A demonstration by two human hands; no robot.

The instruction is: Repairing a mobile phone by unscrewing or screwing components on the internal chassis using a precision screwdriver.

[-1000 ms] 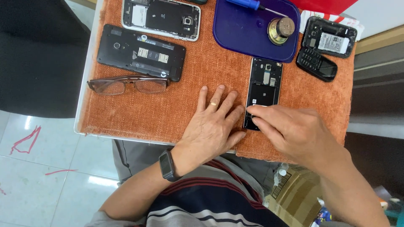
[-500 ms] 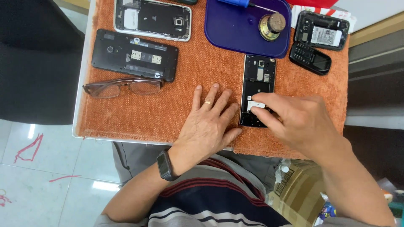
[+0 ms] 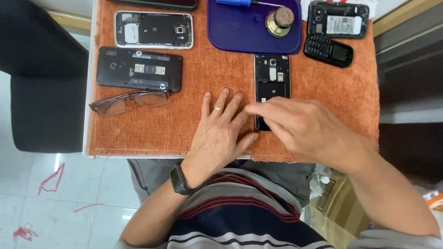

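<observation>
A black phone (image 3: 272, 76) with its back removed lies upright on the orange cloth (image 3: 207, 69). My left hand (image 3: 219, 133), with a ring and a dark wrist watch (image 3: 177, 180), lies flat on the cloth just left of it, fingers spread, holding nothing. My right hand (image 3: 300, 127) covers the phone's lower half, its fingers drawn together and pointing left, fingertips at the phone's left edge. Whatever is under those fingers is hidden.
A blue tray (image 3: 240, 32) holds a round brass part (image 3: 279, 20) and a blue screwdriver (image 3: 233, 2). Two opened phones (image 3: 138, 69) (image 3: 154, 30) and glasses (image 3: 129, 101) lie at left. A keypad phone (image 3: 327, 50) and another opened phone (image 3: 339, 19) lie at top right.
My right hand slid left and down over the phone's lower half. The small white piece seen at its fingertips half a second ago is no longer visible. My left hand stayed put.
</observation>
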